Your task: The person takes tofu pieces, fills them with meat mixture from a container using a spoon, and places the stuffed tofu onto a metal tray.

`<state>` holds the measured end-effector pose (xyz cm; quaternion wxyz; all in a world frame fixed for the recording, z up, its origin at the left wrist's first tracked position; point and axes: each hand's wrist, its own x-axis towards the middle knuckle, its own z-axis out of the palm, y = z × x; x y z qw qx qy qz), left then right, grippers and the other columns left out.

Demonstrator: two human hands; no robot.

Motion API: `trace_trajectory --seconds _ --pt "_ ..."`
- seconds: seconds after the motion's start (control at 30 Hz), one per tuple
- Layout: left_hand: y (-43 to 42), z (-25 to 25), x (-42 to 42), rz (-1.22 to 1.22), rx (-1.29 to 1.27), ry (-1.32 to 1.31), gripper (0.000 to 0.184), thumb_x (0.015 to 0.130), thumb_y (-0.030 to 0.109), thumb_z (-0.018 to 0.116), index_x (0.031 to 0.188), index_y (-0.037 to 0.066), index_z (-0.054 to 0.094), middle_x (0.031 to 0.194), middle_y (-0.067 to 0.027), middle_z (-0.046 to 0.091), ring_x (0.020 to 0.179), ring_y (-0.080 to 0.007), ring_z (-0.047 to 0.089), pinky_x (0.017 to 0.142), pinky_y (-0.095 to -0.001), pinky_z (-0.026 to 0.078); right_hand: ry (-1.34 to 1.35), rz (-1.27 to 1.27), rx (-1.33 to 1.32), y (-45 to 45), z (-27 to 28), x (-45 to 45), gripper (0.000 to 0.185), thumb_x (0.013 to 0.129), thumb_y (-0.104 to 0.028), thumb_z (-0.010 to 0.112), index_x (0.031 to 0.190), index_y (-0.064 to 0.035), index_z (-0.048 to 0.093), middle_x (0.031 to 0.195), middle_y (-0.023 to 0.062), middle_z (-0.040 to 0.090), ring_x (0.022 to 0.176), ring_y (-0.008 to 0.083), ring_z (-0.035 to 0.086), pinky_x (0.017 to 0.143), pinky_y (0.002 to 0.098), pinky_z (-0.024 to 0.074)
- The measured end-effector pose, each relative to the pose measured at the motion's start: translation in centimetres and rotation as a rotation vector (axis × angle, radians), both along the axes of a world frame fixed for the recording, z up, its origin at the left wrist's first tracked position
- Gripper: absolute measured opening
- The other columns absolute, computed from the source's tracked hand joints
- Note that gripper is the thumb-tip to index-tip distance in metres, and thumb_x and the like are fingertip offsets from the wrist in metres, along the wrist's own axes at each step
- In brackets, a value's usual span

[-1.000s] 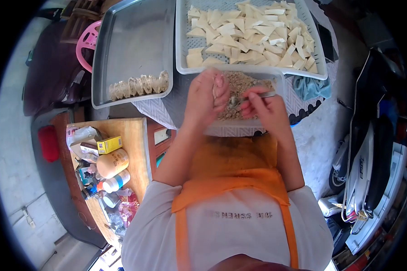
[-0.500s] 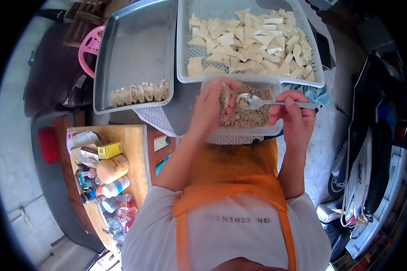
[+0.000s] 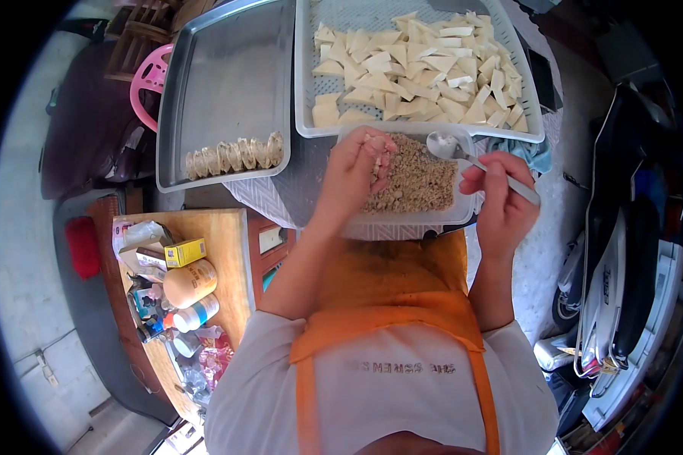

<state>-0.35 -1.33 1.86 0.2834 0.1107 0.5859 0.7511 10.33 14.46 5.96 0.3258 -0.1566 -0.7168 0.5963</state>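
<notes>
My left hand (image 3: 360, 168) is curled closed over the left part of a clear plastic tub; what its fingers wrap round is mostly hidden. Crumbly brown filling (image 3: 417, 178) fills the tub (image 3: 463, 205). My right hand (image 3: 503, 189) grips a metal spoon (image 3: 445, 146), whose bowl hangs over the tub's upper right part. Behind the tub, pale triangular pieces (image 3: 432, 72) are heaped in a white perforated tray (image 3: 306, 83). A metal tray (image 3: 231, 76) at the left bears a row of filled pieces (image 3: 235, 155) along its near edge.
A wooden table (image 3: 231, 250) at the lower left carries jars, a yellow box (image 3: 185, 252) and other items. A blue cloth (image 3: 527, 154) lies right of the tub. A pink round object (image 3: 150, 85) is beyond the metal tray. A motor scooter (image 3: 622, 265) stands at the right.
The spoon has gone from low over the filling to the tub's upper right, with its handle now slanting down right. My left hand's fingers have closed over the piece seen in it before.
</notes>
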Motion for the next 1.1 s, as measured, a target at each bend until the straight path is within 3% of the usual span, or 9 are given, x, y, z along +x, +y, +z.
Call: trace_trajectory --seconds 0.07,0.17,0.27,0.37,0.57,0.73,0.87,0.97,1.1 --pt "0.4 0.3 0.1 -0.015 0.0 0.058 0.028 0.099 0.031 0.045 0.085 0.007 0.053 0.069 0.0001 0.044 0.056 -0.007 0.04 0.045 -0.0211 0.033 -0.138 0.082 -0.045 0.3 -0.8 -0.6 0.015 0.094 -0.009 0.051 0.091 0.0011 0.062 0.069 0.0058 0.064 0.059 0.011 0.061 0.053 0.0233 0.0501" --pt "0.5 0.5 0.1 -0.048 0.266 -0.241 0.035 0.1 0.035 0.042 0.078 0.008 0.048 0.063 -0.0001 0.041 0.051 -0.0075 0.038 0.04 -0.0219 0.028 -0.39 0.315 0.052 -0.4 -3.9 -1.3 0.018 0.095 -0.012 0.05 0.092 0.0008 0.061 0.069 0.0065 0.064 0.059 0.011 0.062 0.054 0.0244 0.0508" --pt "0.0 0.2 0.1 -0.036 0.147 -0.269 0.041 0.1 0.037 0.04 0.071 0.009 0.042 0.056 0.0 0.039 0.043 -0.008 0.033 0.034 -0.0231 0.023 -0.5 0.55 0.147 -1.6 -5.0 -1.6 0.016 0.096 -0.012 0.05 0.095 -0.0003 0.06 0.072 0.0069 0.064 0.06 0.0105 0.061 0.055 0.0232 0.0502" --pt "-0.1 1.6 0.5 0.061 0.06 -0.205 0.043 0.1 0.038 0.039 0.067 0.01 0.04 0.052 0.0008 0.036 0.038 -0.008 0.028 0.031 -0.0227 0.02 -0.455 0.478 -0.254 -1.3 -4.9 -1.5 0.02 0.095 -0.015 0.05 0.093 0.0014 0.061 0.07 0.0078 0.065 0.058 0.0127 0.062 0.053 0.0247 0.0505" --pt "-0.3 0.8 0.1 0.005 0.231 -0.216 0.043 0.101 0.038 0.037 0.068 0.011 0.039 0.052 -0.0003 0.038 0.037 -0.0083 0.029 0.03 -0.022 0.019 -0.314 0.43 -0.444 1.7 -2.6 -0.7 0.018 0.095 -0.014 0.051 0.095 0.0016 0.061 0.072 0.0092 0.064 0.059 0.0137 0.062 0.053 0.0247 0.0521" --pt "-0.1 1.0 0.1 0.019 0.221 -0.248 0.038 0.102 0.04 0.034 0.098 0.007 0.054 0.064 -0.0011 0.045 0.049 -0.01 0.038 0.04 -0.0234 0.031 -0.174 0.307 -0.516 2.2 -1.8 0.0 0.017 0.093 -0.01 0.05 0.093 0.0024 0.061 0.069 0.0107 0.064 0.051 0.0141 0.06 0.051 0.0246 0.0515" --pt "0.6 1.0 0.8 0.015 0.109 -0.118 0.041 0.102 0.038 0.033 0.121 0.007 0.051 0.074 -0.0003 0.05 0.058 -0.0113 0.043 0.05 -0.0246 0.038 -0.076 0.273 -0.439 1.1 -1.2 -0.2 0.016 0.093 -0.009 0.05 0.092 0.0017 0.061 0.07 0.0097 0.064 0.054 0.0124 0.06 0.051 0.0232 0.0506" --pt "0.9 0.6 0.9 -0.072 -0.034 0.042 0.034 0.102 0.032 0.036 0.116 0.007 0.053 0.075 -0.0005 0.051 0.057 -0.0118 0.044 0.05 -0.0227 0.039 -0.062 0.22 -0.286 -0.9 -0.7 -0.7 0.015 0.094 -0.009 0.05 0.092 0.0011 0.061 0.07 0.0088 0.064 0.056 0.0113 0.06 0.051 0.0226 0.0495" --pt "0.6 0.7 0.9 -0.059 -0.045 0.017 0.024 0.1 0.023 0.041 0.104 0.005 0.055 0.073 -0.0004 0.049 0.056 -0.0097 0.043 0.047 -0.0217 0.036 0.021 0.156 -0.113 -1.3 -0.6 -0.4 0.014 0.094 -0.008 0.049 0.093 0.0012 0.06 0.07 0.0073 0.063 0.056 0.0095 0.058 0.051 0.0221 0.0475"
